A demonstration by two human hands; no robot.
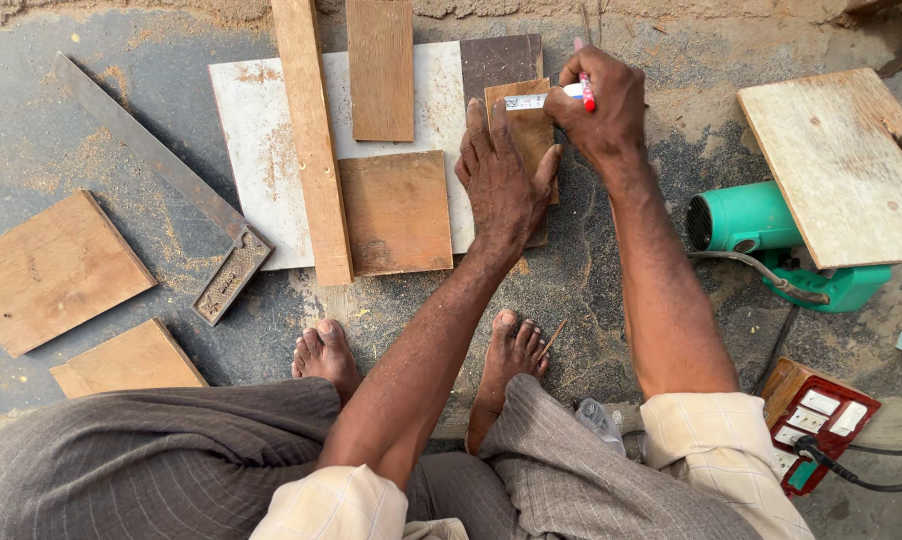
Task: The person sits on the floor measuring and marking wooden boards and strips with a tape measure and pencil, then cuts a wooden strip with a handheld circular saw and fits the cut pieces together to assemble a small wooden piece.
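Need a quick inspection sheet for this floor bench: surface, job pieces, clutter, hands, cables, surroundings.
Surface: dusty concrete floor, sawdust scattered; white board as base.
Job's things: small wood piece under the left hand; marker in the right hand.
Clutter: long batten, two brown panels, try square, two loose boards.
Hands: left hand pressed flat; right hand gripping marker.
Cables: black lead at red socket box; grey cord by green power tool.
Surroundings: pale board resting on tool; bare feet near work.
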